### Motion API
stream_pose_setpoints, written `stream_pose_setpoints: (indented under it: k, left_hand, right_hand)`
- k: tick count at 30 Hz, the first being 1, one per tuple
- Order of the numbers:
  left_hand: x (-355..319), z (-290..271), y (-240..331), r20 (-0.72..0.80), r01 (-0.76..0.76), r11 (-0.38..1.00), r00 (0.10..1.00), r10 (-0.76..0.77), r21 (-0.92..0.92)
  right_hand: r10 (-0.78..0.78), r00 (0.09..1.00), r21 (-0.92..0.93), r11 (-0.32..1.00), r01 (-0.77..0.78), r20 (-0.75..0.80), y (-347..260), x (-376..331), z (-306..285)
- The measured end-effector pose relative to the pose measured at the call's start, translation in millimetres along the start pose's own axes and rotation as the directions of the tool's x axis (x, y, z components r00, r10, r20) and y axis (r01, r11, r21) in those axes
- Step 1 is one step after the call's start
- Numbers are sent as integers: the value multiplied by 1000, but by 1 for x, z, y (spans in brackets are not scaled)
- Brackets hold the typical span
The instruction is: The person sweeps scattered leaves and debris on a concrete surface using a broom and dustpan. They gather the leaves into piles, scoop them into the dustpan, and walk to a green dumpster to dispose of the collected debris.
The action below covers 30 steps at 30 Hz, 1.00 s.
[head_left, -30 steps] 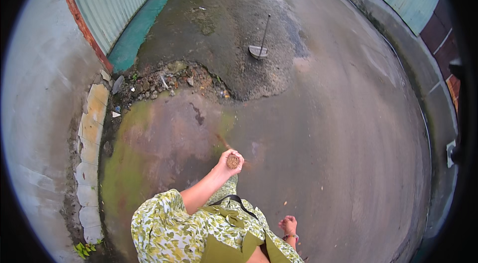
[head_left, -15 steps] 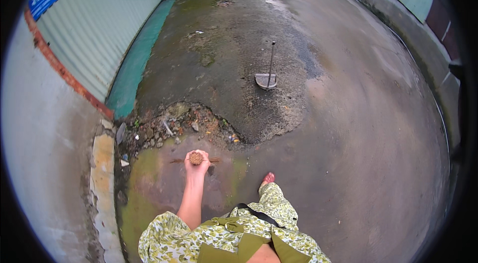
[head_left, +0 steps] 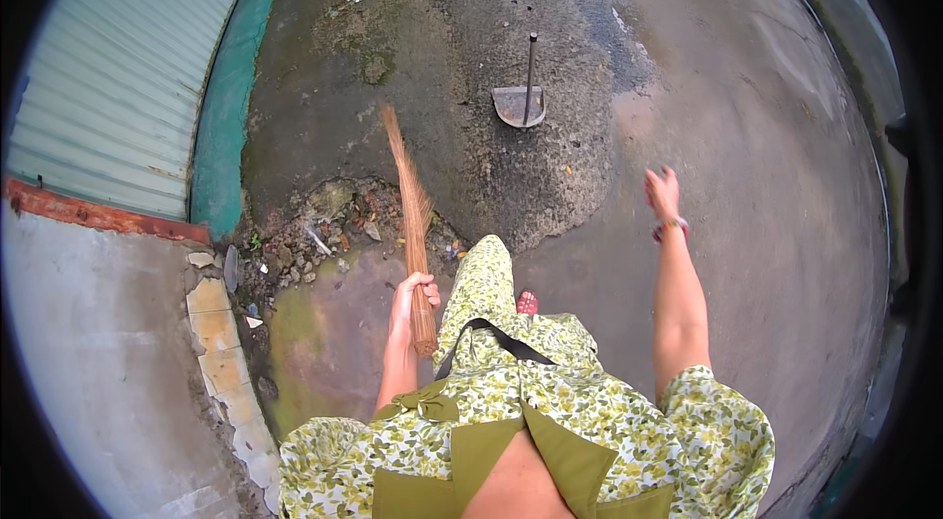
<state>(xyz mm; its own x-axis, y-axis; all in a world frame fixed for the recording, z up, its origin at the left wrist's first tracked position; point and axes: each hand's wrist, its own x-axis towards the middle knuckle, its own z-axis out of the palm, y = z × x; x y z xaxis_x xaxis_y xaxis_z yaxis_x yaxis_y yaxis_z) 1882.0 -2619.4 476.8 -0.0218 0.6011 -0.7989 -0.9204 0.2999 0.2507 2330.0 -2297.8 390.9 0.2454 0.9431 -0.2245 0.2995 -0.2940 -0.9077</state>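
The left hand (head_left: 413,291) closes around the broom (head_left: 410,215) near its bound end; light, stiff bristles point toward the dustpan (head_left: 519,105). The right hand (head_left: 663,193) hangs open, empty.

The broom (head_left: 411,215) now angles toward upper centre; the right hand (head_left: 663,193) has risen at right; dustpan (head_left: 519,105) looms nearer.

One head-worn fisheye view looks steeply down, close over wet pavement (head_left: 747,185).

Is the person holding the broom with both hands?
No, only the left hand grips the broom; the right hand is raised in the air with nothing in it.
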Motion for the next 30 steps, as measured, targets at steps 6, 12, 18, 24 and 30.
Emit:
stream_pose_setpoints:
  k: [6, 12, 18, 24, 30]
  left_hand:
    - [125, 96, 112, -130, -97, 858, 974, 186, 504]
    - [242, 140, 193, -214, 113, 335, 936, 281, 935]
    - [312, 98, 259, -499, 494, 603, 849, -177, 627]
    - [296, 142, 239, -543, 504, 504, 836, -80, 702]
    - [345, 119, 262, -652, 710, 401, 698, -296, 579]
  right_hand:
    - [66, 922, 490, 831, -262, 381, -163, 104, 242]
    - [160, 971, -64, 986, -151, 177, -179, 228, 318]
    - [42, 973, -132, 991, -13, 226, -117, 316, 437]
    - [185, 974, -59, 982, -179, 133, -115, 313, 426]
    - [119, 988, -66, 990, -127, -102, -39, 258, 357]
